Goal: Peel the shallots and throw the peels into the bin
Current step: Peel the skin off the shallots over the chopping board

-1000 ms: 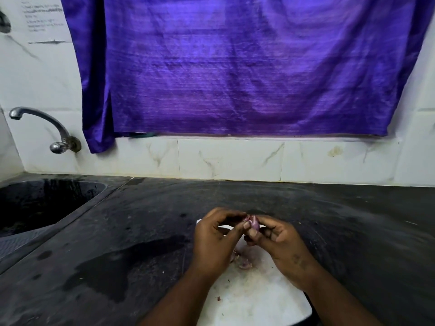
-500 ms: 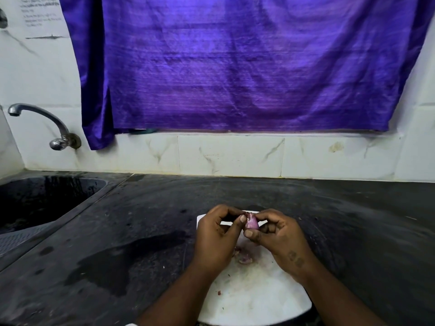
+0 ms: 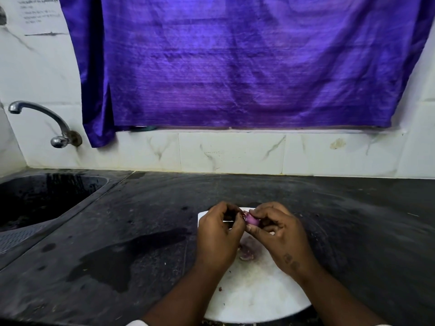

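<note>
While you hold the shallot up over the white board, it sits between your two hands, just above the board's far end. Your right hand has its grip pinched on the pink bulb. Your left hand has its grip pinched on a thin flap of the shallot's skin at its left tip.

I think you are partway through this one. The bulb looks smooth, shiny and pink where it shows, but a dark, papery bit hangs at the tip. A small heap of peels lies on the board under your hands, thin, curled and pale purple. They are not in the bin, and no bin shows, so that job is left to do. No other shallots show.

The board is flat and hard, round at the near edge, with little crumbs on it. It lies on a dark stone table that looks rough and dusty, with a wet patch to the left. Farther left is a black sink and a curved metal tap. Behind, a shiny purple cloth hangs above white tiles.
</note>
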